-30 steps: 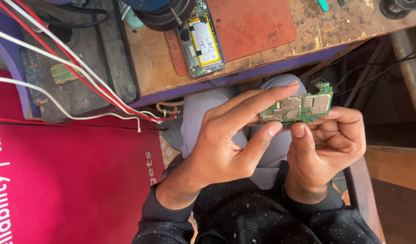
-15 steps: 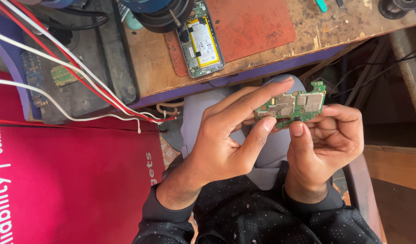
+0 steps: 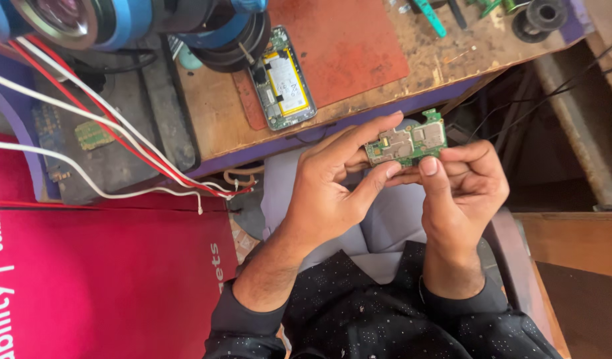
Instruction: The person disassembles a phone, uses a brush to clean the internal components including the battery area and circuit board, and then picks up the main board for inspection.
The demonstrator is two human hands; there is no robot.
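A small green circuit board [image 3: 408, 142] with metal shields is held over my lap, just below the bench edge. My left hand [image 3: 336, 183] pinches its left end between the thumb and the forefinger stretched along its top. My right hand [image 3: 462, 186] supports the board's right side, thumb pressed up against its lower edge. An opened phone [image 3: 284, 80] with a yellow-edged battery lies on the wooden bench [image 3: 213, 113], partly on a red mat [image 3: 346, 46], out of both hands' reach.
Red and white wires [image 3: 106, 126] run across a dark tray holding another small board [image 3: 93, 134]. A blue-ringed lens housing [image 3: 120, 20] hangs at top left. Tools and a black spool [image 3: 538, 14] lie at top right. A red banner [image 3: 100, 279] is at left.
The board and both hands have shifted slightly up and left in view; the grip looks the same, with my left forefinger still along the top edge.
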